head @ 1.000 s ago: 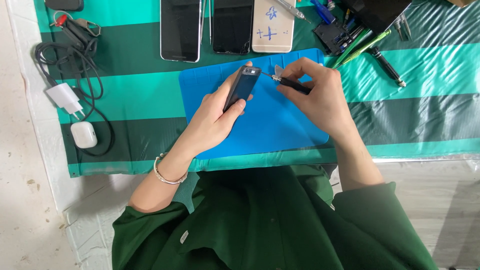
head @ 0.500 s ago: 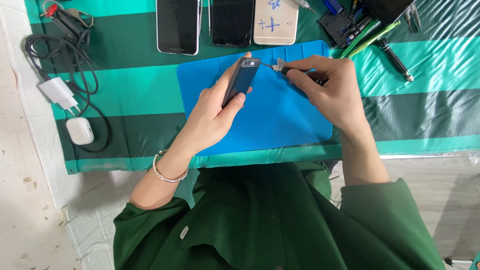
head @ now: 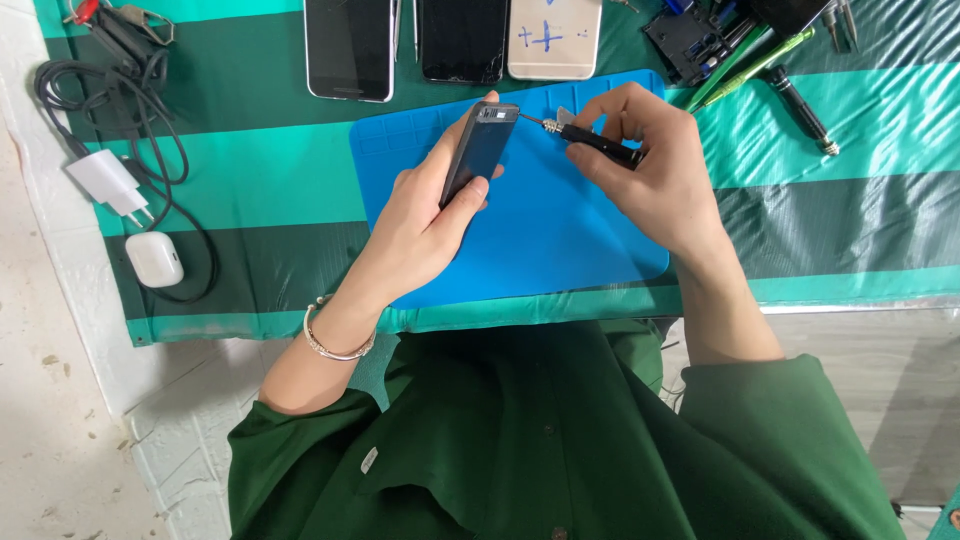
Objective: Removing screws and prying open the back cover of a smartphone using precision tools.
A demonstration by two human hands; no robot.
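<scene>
Slightly raised since before, a dark phone (head: 478,152) was gripped upright by the left hand (head: 425,225) while the right hand (head: 650,170) pinched a screwdriver (head: 590,143) at its end, unscrewing likely, steadiness needed.

Bare room for you lies on the near half of the blue silicone work mat (head: 560,240), below and between your left hand (head: 425,225) and right hand (head: 650,170). Far edge is blocked by three flat smartphones (head: 455,38) in a row, with the black tool tray (head: 700,40) and green-handled drivers (head: 750,65) to the right. Left strip of the green striped cloth (head: 260,170) carries the coiled black cable (head: 120,110), white plug (head: 108,185) and white earbud case (head: 154,259).
</scene>
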